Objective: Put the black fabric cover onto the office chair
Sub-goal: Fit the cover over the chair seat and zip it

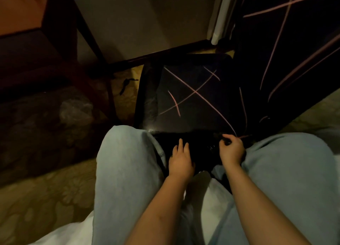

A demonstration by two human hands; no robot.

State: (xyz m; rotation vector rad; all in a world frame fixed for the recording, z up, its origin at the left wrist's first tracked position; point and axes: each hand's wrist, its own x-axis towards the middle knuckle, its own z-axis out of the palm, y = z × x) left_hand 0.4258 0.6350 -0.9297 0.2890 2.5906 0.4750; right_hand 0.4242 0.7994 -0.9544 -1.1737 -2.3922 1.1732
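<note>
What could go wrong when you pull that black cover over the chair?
1. The right hand pinches only the corner of the black fabric cover with thin pink lines; it could slip out and spring back.
2. The shiny left edge of the office chair seat looks uncovered, so tugging rightwards might bare it more.
3. The light is dim, so black wrinkles under the left hand are easy to miss.

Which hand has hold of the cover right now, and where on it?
The right hand pinches the black fabric cover at its near edge. The left hand only rests straight fingers on that edge.
</note>
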